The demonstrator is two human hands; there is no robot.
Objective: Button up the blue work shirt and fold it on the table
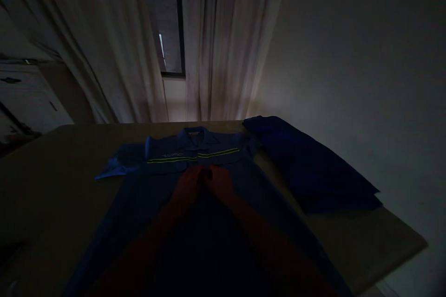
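A blue work shirt [195,195] with a yellow-green reflective stripe across the chest lies flat, collar away from me, on a tan table [52,171]. Both my arms reach forward over it. My left hand [188,184] and my right hand [219,182] meet at the shirt's front opening just below the stripe, touching the cloth and each other. The picture is very dark, so the fingers cannot be made out. The shirt's left sleeve [118,162] lies spread out to the side.
A folded dark blue garment [310,169] lies on the table's right side, near the edge. Pale curtains [223,46] and a dark window [167,18] stand behind the table. A white cabinet [24,102] is at far left.
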